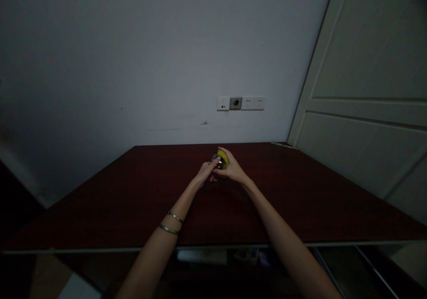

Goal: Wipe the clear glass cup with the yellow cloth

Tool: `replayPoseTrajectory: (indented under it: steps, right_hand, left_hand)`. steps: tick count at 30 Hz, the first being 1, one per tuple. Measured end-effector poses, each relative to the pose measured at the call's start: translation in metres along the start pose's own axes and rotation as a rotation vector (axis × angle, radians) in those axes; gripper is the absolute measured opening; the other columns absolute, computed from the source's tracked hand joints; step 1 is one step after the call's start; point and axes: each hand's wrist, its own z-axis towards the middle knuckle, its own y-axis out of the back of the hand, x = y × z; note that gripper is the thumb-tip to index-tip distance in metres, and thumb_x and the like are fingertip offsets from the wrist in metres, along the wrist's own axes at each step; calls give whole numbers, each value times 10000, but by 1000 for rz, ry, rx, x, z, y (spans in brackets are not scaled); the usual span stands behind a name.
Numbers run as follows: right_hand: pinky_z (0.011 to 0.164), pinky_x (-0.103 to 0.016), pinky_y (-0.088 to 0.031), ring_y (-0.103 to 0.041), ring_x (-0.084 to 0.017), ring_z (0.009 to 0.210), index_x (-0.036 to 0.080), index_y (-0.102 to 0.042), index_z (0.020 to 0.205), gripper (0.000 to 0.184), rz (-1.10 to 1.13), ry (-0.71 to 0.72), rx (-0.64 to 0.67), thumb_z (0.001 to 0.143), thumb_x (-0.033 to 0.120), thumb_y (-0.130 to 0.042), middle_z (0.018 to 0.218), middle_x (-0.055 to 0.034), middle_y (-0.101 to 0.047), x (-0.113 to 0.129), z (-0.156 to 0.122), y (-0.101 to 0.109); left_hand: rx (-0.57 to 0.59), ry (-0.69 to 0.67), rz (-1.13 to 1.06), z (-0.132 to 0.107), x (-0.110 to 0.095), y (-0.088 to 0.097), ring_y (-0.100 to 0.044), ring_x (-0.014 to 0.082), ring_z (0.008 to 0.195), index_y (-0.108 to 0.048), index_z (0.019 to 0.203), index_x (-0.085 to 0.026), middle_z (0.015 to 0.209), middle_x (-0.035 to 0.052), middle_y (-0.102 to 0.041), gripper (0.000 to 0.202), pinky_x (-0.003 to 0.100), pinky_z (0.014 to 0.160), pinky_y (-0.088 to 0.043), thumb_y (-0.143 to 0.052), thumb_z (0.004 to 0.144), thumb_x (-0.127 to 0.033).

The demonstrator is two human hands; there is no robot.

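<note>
Both my arms reach out over a dark red-brown table (133,201). My right hand (233,170) is closed round a small yellow object (223,158) with a grey metallic part, held above the far middle of the table. My left hand (207,171) pinches the grey part of the same object from the left side. What the object is stays unclear in the dim light. Two thin bangles (171,223) sit on my left forearm.
A grey-white wall rises behind the table, with a row of wall sockets (242,103) above its far edge. A pale panelled door (363,90) stands at the right. Below the table's near edge lie dim shapes on the floor.
</note>
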Motion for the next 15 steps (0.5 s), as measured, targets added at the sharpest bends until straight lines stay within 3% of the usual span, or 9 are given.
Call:
replayPoseTrajectory:
  steps: [7,10,13,15]
  right_hand:
    - [901,-329,-402,-521,-198,1009,205,-378,1243,824,195,-136,-120,514,326,-744,1124,-73,-525,-1,6,4]
    - [839,-320,-444,-564,-188,927,201,-430,1184,740,332,-295,-234,524,345,-731,1066,-66,-570,-4,10,8]
    - [783,-325,-477,-593,-195,880,204,-472,1131,640,460,-449,-294,557,366,-705,1035,-62,-606,-8,13,10]
    - [752,-330,-492,-611,-202,849,203,-496,1102,585,524,-500,-273,576,366,-692,1005,-60,-628,-9,13,10]
  left_hand:
    - [92,-8,-31,2,4,5,-508,90,364,-567,806,-110,547,42,-605,672,227,434,-446,-374,662,-737]
    - [139,-76,5,1,1,7,-516,80,394,-561,901,-99,578,33,-604,628,202,436,-432,-506,644,-669]
    - [80,-125,52,1,0,8,-531,74,460,-525,1049,-89,654,32,-607,626,188,455,-437,-651,616,-522]
    - [4,-160,41,2,2,6,-564,88,557,-434,1188,-113,823,70,-620,742,201,490,-461,-718,580,-428]
